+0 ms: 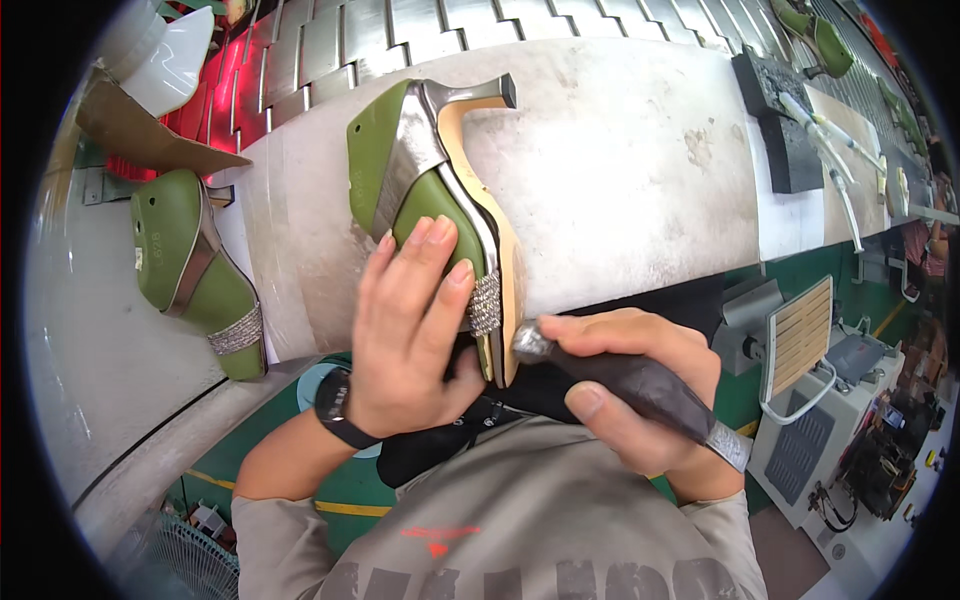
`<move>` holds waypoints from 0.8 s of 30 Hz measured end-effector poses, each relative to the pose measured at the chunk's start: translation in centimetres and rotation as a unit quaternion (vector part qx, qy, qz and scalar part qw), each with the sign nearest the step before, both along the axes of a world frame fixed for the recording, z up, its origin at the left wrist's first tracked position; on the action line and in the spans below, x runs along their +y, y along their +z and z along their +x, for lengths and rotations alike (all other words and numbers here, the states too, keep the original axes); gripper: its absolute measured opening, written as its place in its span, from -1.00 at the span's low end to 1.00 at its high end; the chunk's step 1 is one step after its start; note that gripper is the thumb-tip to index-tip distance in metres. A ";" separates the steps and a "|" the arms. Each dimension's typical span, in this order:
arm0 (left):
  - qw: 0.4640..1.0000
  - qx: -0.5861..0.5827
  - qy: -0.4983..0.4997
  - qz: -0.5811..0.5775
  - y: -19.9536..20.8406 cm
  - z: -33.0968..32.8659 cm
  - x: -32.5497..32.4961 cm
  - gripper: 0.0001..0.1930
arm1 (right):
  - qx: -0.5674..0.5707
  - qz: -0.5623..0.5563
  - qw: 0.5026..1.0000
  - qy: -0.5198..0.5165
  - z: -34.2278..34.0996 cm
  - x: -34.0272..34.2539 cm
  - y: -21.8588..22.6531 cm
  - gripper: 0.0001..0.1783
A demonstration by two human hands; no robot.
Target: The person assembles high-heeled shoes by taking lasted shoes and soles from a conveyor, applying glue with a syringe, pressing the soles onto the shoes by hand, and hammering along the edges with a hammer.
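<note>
A silver high-heeled sandal (418, 140) on a green shoe last (370, 160) lies on its side on the pale work surface, heel at the far end, toe toward me. Across its front runs a glittery band (485, 303), and its tan sole (508, 270) faces right. My left hand (410, 315) grips the forepart, fingers over the last and thumb low near the toe, partly hidden. In my right hand (655, 365) is a dark-handled tool (635, 385) with silvery ends, perhaps a hammer. Its blunt silvery end (533, 342) is at the sole's edge near the toe.
Another sandal on a green last (180, 245) stands at left, beside a curved brown sheet (150, 135). Metal conveyor slats (400, 35) run along the far side. Black blocks (785, 140) and white slender tools (835, 150) lie at right. A machine (810, 410) stands lower right.
</note>
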State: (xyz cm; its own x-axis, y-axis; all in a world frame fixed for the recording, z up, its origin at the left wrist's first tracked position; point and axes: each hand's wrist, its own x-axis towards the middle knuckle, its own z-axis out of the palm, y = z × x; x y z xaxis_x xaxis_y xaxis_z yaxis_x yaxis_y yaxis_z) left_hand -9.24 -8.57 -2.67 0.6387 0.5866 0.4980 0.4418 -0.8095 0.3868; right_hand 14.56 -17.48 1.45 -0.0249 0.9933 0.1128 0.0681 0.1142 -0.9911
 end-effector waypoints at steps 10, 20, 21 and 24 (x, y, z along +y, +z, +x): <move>0.971 -0.122 0.151 -0.136 -1.4 1.9 10.1 -0.51 | 0.049 -0.062 0.997 0.013 0.6 4.9 1.0 -0.64; 0.967 -0.118 0.133 -0.181 -1.3 1.6 10.4 -0.50 | 0.036 -0.299 0.948 0.102 1.9 15.1 3.0 -0.59; 0.966 -0.119 0.138 -0.184 -1.1 1.4 10.4 -0.50 | 0.020 -0.298 0.947 0.120 1.7 15.9 3.1 -0.58; 0.968 -0.089 0.140 -0.186 -0.6 1.2 10.2 -0.49 | -0.005 -0.248 0.965 0.090 0.4 15.7 2.9 -0.57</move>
State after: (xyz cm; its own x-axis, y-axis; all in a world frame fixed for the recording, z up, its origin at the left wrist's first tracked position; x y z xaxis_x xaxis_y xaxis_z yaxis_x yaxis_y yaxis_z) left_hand -8.00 1.67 -3.29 0.3512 0.8845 0.3072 0.5233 -0.4575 0.7190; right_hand 15.00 -1.81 4.36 -0.2008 0.9045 -0.3763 0.1007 -0.3630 -0.9263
